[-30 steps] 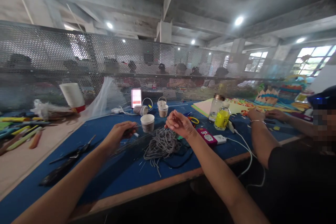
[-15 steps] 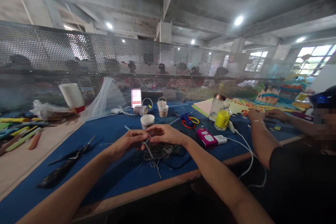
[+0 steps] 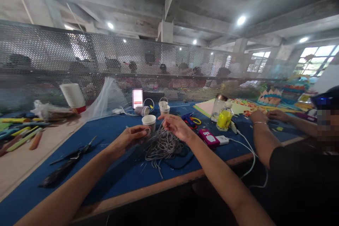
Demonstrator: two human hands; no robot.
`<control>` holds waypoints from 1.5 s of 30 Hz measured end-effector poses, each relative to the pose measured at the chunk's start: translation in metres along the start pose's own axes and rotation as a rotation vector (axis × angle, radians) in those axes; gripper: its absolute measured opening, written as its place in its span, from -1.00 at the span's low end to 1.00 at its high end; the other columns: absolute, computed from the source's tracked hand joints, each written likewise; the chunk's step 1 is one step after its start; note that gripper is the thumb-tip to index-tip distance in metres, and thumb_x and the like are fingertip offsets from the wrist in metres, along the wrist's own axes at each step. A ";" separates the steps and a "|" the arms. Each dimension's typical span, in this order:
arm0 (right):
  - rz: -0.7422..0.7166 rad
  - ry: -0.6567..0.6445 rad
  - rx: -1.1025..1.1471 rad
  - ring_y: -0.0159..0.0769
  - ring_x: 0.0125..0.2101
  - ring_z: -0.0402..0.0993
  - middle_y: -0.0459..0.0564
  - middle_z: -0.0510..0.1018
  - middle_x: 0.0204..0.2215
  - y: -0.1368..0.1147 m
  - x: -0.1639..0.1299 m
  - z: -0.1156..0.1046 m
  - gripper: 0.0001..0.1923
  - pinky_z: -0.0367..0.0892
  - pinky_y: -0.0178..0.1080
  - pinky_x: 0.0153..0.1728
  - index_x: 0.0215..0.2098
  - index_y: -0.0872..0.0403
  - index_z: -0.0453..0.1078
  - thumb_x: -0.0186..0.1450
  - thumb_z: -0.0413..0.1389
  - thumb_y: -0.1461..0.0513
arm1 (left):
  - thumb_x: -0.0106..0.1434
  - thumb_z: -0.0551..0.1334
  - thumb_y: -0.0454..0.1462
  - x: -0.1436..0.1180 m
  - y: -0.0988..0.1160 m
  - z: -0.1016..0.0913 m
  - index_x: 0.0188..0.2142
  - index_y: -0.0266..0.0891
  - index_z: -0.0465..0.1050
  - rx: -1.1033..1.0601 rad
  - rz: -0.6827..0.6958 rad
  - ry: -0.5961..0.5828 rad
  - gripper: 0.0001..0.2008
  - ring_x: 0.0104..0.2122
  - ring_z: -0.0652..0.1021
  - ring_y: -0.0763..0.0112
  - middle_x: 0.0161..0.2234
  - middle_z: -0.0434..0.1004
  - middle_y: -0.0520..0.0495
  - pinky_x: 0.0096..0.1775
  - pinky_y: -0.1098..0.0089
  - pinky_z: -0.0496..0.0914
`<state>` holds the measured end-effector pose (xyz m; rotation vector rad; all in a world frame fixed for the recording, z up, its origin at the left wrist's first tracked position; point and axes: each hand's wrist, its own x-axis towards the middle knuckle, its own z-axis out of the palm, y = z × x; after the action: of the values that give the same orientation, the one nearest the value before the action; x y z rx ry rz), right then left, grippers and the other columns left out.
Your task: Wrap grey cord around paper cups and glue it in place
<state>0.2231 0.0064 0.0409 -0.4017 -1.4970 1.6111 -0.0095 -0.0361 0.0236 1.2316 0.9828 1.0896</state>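
Half a second back our hands were pinched together low over the pile; now we had drawn them apart, the right hand lifted up and back toward the paper cup, the left hand settled lower and nearer us. Between them ran the grey cord, its tangled heap lying on the blue tabletop just under the right hand, with loose ends trailing toward the front edge. We held the right hand's fingers half open, a few strands drawn up from the heap between thumb and fingertips; the left was curled narrow round what looked like a small loop of the same cord, though blur kept us from being sure of the grip.

To do this well, we judged it best to keep the left hand still as an anchor and let the right draw one strand only, slowly, so the heap did not lift with it and knot tighter. We also had that cup just behind the fingers, so the pull wanted to go up and not back. Scissors lay well off to the left, and a pink device sat near our right wrist. A neighbour's hand worked farther right, well apart from ours
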 end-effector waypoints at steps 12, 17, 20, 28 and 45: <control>-0.137 0.086 0.424 -0.45 -0.54 0.15 -0.09 0.40 -0.45 -0.021 -0.004 -0.027 -0.75 0.21 -0.33 -0.47 -0.45 0.05 0.35 0.29 0.02 0.09 | -0.01 0.41 -0.21 0.010 -0.009 -0.018 -0.18 -0.25 0.57 -0.030 -0.086 0.166 -0.64 -0.58 0.38 0.61 -0.26 0.57 -0.10 -0.57 0.54 0.25; -0.156 0.151 0.448 -0.42 -0.49 0.21 -0.09 0.38 -0.48 -0.027 -0.003 -0.029 -0.76 0.25 -0.34 -0.45 -0.31 0.03 0.41 0.30 -0.02 0.08 | 0.00 0.38 -0.17 0.007 -0.007 -0.018 -0.18 -0.30 0.55 0.070 -0.050 0.272 -0.62 -0.65 0.33 0.61 -0.31 0.57 -0.12 -0.61 0.53 0.19; -0.167 0.138 0.441 -0.43 -0.47 0.24 -0.09 0.40 -0.47 -0.026 -0.001 -0.034 -0.75 0.27 -0.34 -0.41 -0.26 0.05 0.42 0.27 -0.01 0.10 | -0.03 0.37 -0.26 0.006 -0.006 -0.017 -0.20 -0.30 0.55 0.047 -0.039 0.297 -0.65 -0.64 0.36 0.59 -0.32 0.58 -0.12 -0.58 0.51 0.23; -0.078 0.058 0.125 -0.43 -0.42 0.29 -0.06 0.40 -0.43 -0.001 0.007 -0.024 -0.70 0.26 -0.36 -0.36 -0.28 0.13 0.48 0.23 0.10 0.06 | -0.01 0.40 -0.28 0.002 -0.002 -0.012 -0.10 -0.21 0.54 -0.049 0.039 0.114 -0.59 -0.52 0.42 0.61 -0.13 0.55 -0.12 -0.46 0.56 0.34; -0.149 -0.018 -0.620 -0.46 -0.50 0.24 -0.13 0.40 -0.49 0.022 0.004 -0.001 -0.71 0.14 -0.38 -0.44 -0.34 0.13 0.43 0.21 0.15 0.05 | 0.17 0.18 0.07 -0.007 0.002 0.000 0.17 -0.09 0.28 -0.100 0.018 -0.328 -0.38 -0.19 0.53 0.18 0.18 0.25 -0.22 -0.21 0.26 0.41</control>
<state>0.2130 0.0126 0.0222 -0.5972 -1.9778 1.0101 -0.0114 -0.0424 0.0259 1.2891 0.6614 0.9029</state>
